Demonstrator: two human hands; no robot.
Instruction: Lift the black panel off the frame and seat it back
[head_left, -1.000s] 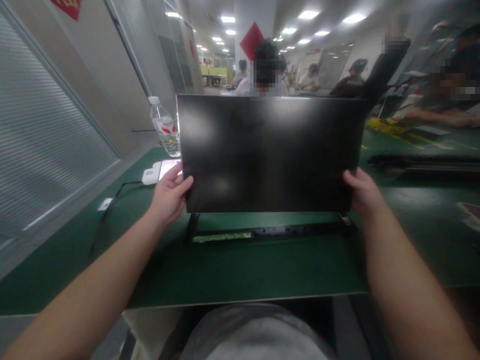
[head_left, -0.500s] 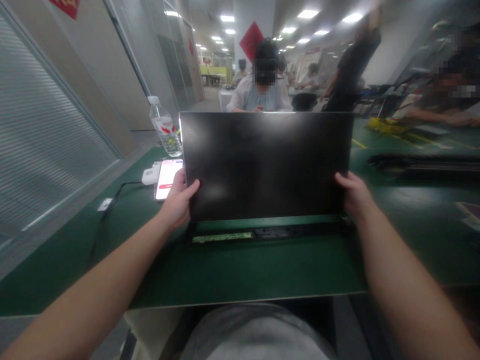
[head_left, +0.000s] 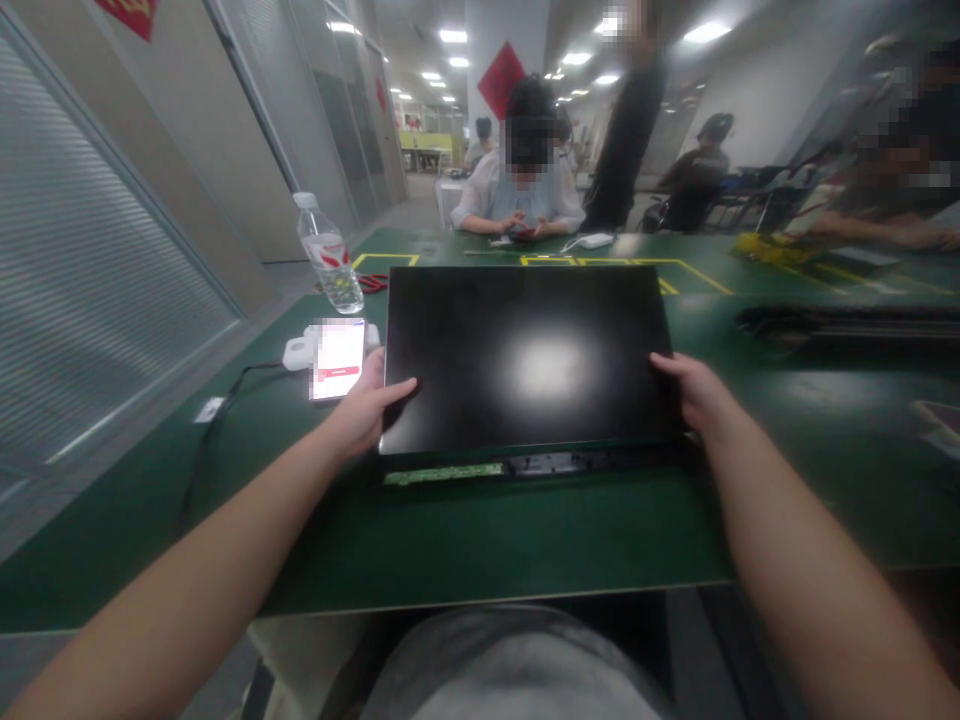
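A black, glossy flat display panel (head_left: 465, 340) tilts back over the green table, its face towards me. My left hand (head_left: 367, 400) grips its left edge, thumb on the front and the other fingers behind it. On the opposite edge my right hand (head_left: 694, 385) holds it the same way. Below the panel's lower edge shows a dark frame strip (head_left: 585, 462) with a green circuit board (head_left: 442, 474) at its left part. The panel hides whatever lies behind it.
Left of the panel lie a lit phone (head_left: 341, 360) and a white power strip (head_left: 298, 352) with a black cable. A water bottle (head_left: 330, 255) stands behind them. Dark long parts (head_left: 862, 330) lie at the right. A person (head_left: 525, 190) sits across the green table (head_left: 525, 560).
The panel's top edge has come down and the panel leans further back, uncovering the far table and the seated person's hands. Both my hands keep their hold. A standing person has moved left.
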